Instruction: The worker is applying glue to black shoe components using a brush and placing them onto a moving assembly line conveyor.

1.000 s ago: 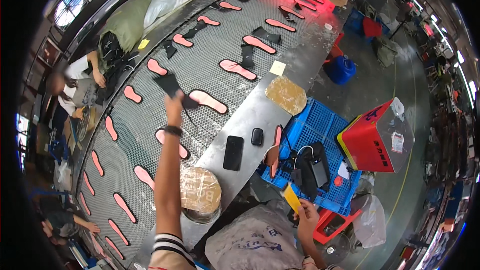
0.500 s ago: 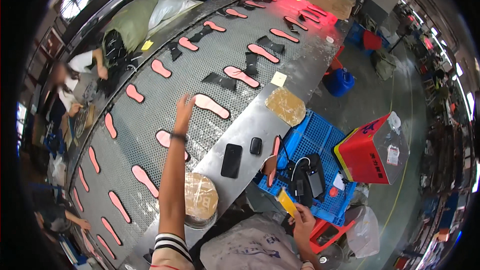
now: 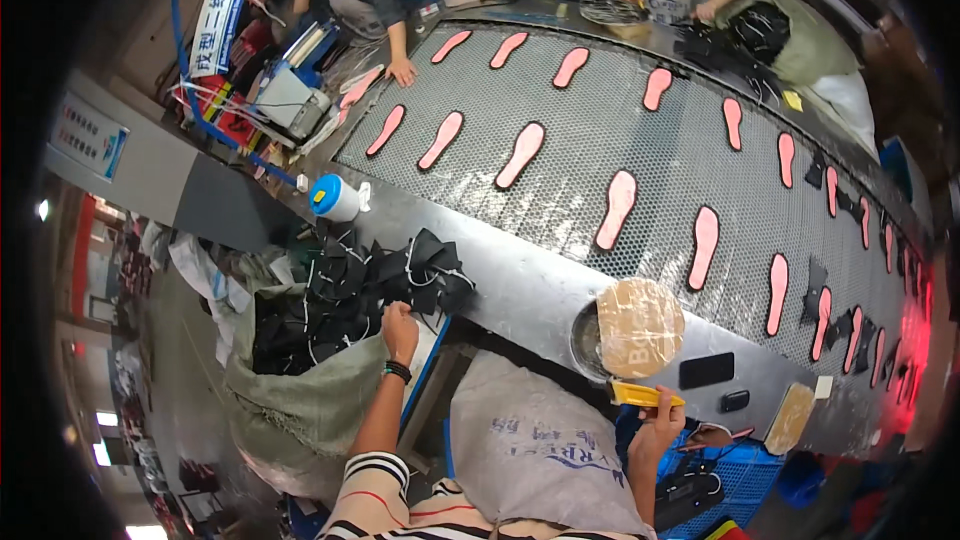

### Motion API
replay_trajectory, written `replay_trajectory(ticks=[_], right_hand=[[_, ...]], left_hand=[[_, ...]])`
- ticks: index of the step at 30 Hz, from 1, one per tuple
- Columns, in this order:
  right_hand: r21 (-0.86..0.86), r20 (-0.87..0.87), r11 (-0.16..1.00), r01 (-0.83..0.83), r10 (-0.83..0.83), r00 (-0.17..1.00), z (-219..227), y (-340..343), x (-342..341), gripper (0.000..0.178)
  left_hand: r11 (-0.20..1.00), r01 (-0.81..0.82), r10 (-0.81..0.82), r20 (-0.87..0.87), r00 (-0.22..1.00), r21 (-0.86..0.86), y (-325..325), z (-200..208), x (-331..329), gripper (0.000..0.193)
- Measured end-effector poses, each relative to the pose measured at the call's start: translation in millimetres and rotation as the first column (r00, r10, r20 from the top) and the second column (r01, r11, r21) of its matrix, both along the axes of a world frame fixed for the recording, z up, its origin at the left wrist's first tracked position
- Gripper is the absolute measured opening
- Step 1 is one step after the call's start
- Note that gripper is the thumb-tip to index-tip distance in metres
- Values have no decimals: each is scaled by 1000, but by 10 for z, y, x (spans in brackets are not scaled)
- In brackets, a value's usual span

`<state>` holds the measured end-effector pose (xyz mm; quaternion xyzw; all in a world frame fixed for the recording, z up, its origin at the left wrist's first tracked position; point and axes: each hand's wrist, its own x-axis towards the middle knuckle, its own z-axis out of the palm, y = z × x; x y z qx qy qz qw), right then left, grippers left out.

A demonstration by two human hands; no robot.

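Observation:
My left hand (image 3: 400,333), closed with fingers curled, is at the near edge of a pile of black fabric pieces (image 3: 425,270) tied with white strings. What it grips, if anything, is hidden. The pile spills from an olive-green sack (image 3: 290,418) onto the table edge. My right hand (image 3: 660,424) holds a yellow flat tool (image 3: 640,395) with a pale edge, beside a round tin (image 3: 588,345) partly covered by a taped cardboard disc (image 3: 645,325). Pink insoles with black rims, such as one insole (image 3: 703,248), lie in rows on the mesh conveyor (image 3: 400,172).
A metal ledge (image 3: 515,285) runs along the conveyor, carrying a blue-lidded white tub (image 3: 335,198), a black phone (image 3: 706,371), a small black case (image 3: 735,401) and a cardboard pad (image 3: 790,418). Two people (image 3: 365,5) sit across the conveyor. Red light glows at its right end.
The view has swung left. My left hand has left the insoles on the conveyor and is now at the black fabric pile, closed. My right hand still holds the yellow tool, now near the tin.

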<state>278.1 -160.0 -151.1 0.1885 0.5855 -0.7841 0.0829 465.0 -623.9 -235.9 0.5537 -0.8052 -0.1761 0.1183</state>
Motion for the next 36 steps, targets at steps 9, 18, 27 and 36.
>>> replay_trajectory(ticks=[9,18,27,36], right_hand=[[16,-76,1000,-18,19,997,214,-949,-178,27],[120,-172,993,23,-2,985,103,-1423,-118,22],[532,-153,845,-53,158,975,-692,-1226,-79,20],[773,-277,630,-76,443,853,-1024,-1234,-135,21]], left_hand=[[913,407,-398,294,869,32,-1162,-648,-405,67],[896,165,50,-463,885,412,-1819,202,-615,17],[384,667,-288,-604,744,638,-202,688,-1296,12],[82,520,-335,-467,818,850,1044,-246,-1709,23]])
